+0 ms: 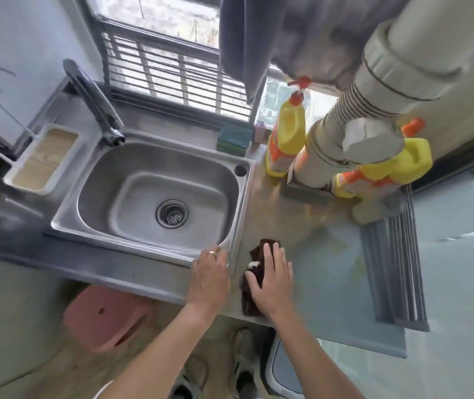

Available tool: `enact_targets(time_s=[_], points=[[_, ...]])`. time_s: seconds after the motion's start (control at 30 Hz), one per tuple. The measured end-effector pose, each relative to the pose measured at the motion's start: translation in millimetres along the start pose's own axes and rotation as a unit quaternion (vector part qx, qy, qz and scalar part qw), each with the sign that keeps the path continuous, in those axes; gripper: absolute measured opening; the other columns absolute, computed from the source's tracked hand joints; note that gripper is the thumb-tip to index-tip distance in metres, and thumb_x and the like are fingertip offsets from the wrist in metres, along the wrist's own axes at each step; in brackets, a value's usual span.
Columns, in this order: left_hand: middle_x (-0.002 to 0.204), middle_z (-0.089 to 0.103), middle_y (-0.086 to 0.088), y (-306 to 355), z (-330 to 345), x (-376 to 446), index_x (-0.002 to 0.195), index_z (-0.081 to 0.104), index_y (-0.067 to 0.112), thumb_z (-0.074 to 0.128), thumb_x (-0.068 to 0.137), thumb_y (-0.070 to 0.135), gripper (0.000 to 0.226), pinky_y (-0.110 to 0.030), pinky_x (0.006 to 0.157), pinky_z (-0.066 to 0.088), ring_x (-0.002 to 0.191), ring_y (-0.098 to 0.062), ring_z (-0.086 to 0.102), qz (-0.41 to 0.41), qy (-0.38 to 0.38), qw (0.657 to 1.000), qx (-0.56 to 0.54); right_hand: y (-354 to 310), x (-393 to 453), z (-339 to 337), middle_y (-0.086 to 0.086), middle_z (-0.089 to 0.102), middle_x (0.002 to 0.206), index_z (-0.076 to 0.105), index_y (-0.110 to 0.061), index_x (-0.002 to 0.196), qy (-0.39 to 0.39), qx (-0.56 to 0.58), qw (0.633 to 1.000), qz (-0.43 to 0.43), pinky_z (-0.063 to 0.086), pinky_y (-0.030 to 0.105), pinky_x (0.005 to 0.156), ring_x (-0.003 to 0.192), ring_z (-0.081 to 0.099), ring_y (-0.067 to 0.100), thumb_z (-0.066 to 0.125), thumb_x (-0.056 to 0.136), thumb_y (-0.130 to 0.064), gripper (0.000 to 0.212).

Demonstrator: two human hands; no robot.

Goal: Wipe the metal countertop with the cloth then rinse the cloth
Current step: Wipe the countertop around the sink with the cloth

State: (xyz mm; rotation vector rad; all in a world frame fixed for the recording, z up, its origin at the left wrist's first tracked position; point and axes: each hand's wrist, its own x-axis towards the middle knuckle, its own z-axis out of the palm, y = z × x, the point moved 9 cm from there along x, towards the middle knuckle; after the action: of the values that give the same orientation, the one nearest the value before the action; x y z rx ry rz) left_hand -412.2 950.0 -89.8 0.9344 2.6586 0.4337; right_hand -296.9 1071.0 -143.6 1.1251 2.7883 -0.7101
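Note:
A dark brown cloth [254, 256] lies crumpled on the metal countertop [316, 254], just right of the sink [97, 223] and near the counter's front edge. My right hand [273, 279] presses flat on top of the cloth, fingers straight and spread, covering its middle. My left hand [209, 273] rests on the sink's front right rim, fingers relaxed and holding nothing. A ring shows on one of its fingers. The sink basin is bare, with its drain in the middle. A dark faucet [94, 103] reaches over the sink's back left corner.
Two yellow spray bottles [286, 136] and a wide grey pipe [371, 105] stand at the counter's back right. A green sponge [234, 138] sits behind the sink, a white tray [44, 159] to its left. A slatted rack [394, 269] lies on the right. A pink stool [106, 318] stands below.

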Motion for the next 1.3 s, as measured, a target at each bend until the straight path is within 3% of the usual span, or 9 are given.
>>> enact_targets(time_s=[0.1,0.2,0.43,0.6,0.77,0.83,1.1,1.23,1.3], points=[[0.109,0.064,-0.002,3.7,13.2,16.5,0.113,0.064,0.016,0.067,0.074,0.004,0.041,-0.038,0.083,0.051,0.100,-0.025,0.060,-0.019,0.036,0.999,-0.002,-10.3,4.5,15.7,0.005,0.009,0.173,0.022,-0.015,0.163,0.043,-0.013,0.996,-0.079,0.008,0.045,0.129,0.160,0.002,0.023,0.049,0.098,-0.044,0.076],[0.111,0.066,-0.007,5.3,18.1,27.0,0.111,0.067,0.013,0.068,0.076,0.001,0.038,-0.041,0.084,0.051,0.101,-0.027,0.062,-0.031,0.088,0.996,-0.006,-28.9,15.5,24.6,0.007,0.013,0.172,0.023,-0.014,0.163,0.066,-0.019,0.986,-0.150,0.012,0.046,0.129,0.160,0.007,0.022,0.046,0.105,-0.036,0.066],[0.109,0.065,-0.002,2.6,22.1,48.4,0.107,0.067,0.018,0.063,0.093,0.012,0.017,-0.036,0.088,0.042,0.104,-0.022,0.058,-0.047,0.129,0.990,-0.005,-43.4,92.3,16.3,0.008,0.020,0.171,0.031,-0.012,0.160,0.122,0.021,0.989,-0.085,0.016,0.047,0.128,0.159,0.015,0.025,0.033,0.106,-0.039,0.061],[0.110,0.065,-0.005,6.3,22.1,57.9,0.109,0.068,0.015,0.043,0.100,0.023,0.028,-0.036,0.088,0.038,0.106,-0.023,0.059,-0.038,0.137,0.990,0.004,-42.1,149.3,0.7,0.006,0.030,0.168,0.040,-0.013,0.156,0.149,0.035,0.985,-0.080,0.018,0.046,0.128,0.156,0.023,0.027,0.035,0.104,-0.039,0.058],[0.107,0.064,-0.003,11.6,21.6,55.8,0.107,0.067,0.017,0.060,0.098,0.013,0.012,-0.034,0.087,0.036,0.102,-0.022,0.059,-0.021,0.143,0.989,0.020,-36.4,175.7,-13.2,0.006,0.050,0.154,0.053,-0.012,0.144,0.161,0.036,0.981,-0.102,0.028,0.049,0.124,0.147,0.042,0.027,0.042,0.099,-0.028,0.049],[0.106,0.064,-0.002,14.9,20.0,52.6,0.105,0.066,0.018,0.065,0.092,0.007,0.017,-0.034,0.086,0.037,0.101,-0.022,0.058,-0.014,0.141,0.989,0.031,-23.9,174.5,-19.6,0.006,0.052,0.153,0.053,-0.012,0.142,0.157,0.026,0.981,-0.115,0.030,0.048,0.123,0.146,0.044,0.027,0.045,0.099,-0.024,0.046],[0.100,0.065,0.002,26.7,21.3,32.7,0.099,0.065,0.019,0.070,0.077,-0.005,0.033,-0.029,0.082,0.031,0.095,-0.020,0.059,0.004,0.132,0.990,0.041,108.1,128.7,-64.1,0.014,0.054,0.149,0.054,-0.005,0.139,0.218,-0.020,0.976,-0.011,0.035,0.051,0.119,0.139,0.048,0.033,0.039,0.103,-0.024,0.043],[0.092,0.064,0.005,21.0,10.4,19.7,0.096,0.063,0.024,0.066,0.082,0.001,0.027,-0.027,0.078,0.026,0.091,-0.019,0.058,-0.005,0.148,0.988,0.044,139.8,117.5,-70.4,0.013,0.044,0.158,0.045,-0.007,0.146,0.214,-0.022,0.974,0.066,0.023,0.048,0.126,0.149,0.037,0.031,0.038,0.106,-0.023,0.044],[0.093,0.065,0.004,15.0,5.5,13.5,0.098,0.064,0.022,0.058,0.087,0.006,0.020,-0.031,0.080,0.033,0.092,-0.021,0.059,-0.003,0.156,0.987,0.041,134.5,118.8,-68.1,0.012,0.040,0.161,0.043,-0.008,0.148,0.212,-0.006,0.972,0.106,0.021,0.048,0.126,0.151,0.033,0.031,0.039,0.105,-0.023,0.045]])
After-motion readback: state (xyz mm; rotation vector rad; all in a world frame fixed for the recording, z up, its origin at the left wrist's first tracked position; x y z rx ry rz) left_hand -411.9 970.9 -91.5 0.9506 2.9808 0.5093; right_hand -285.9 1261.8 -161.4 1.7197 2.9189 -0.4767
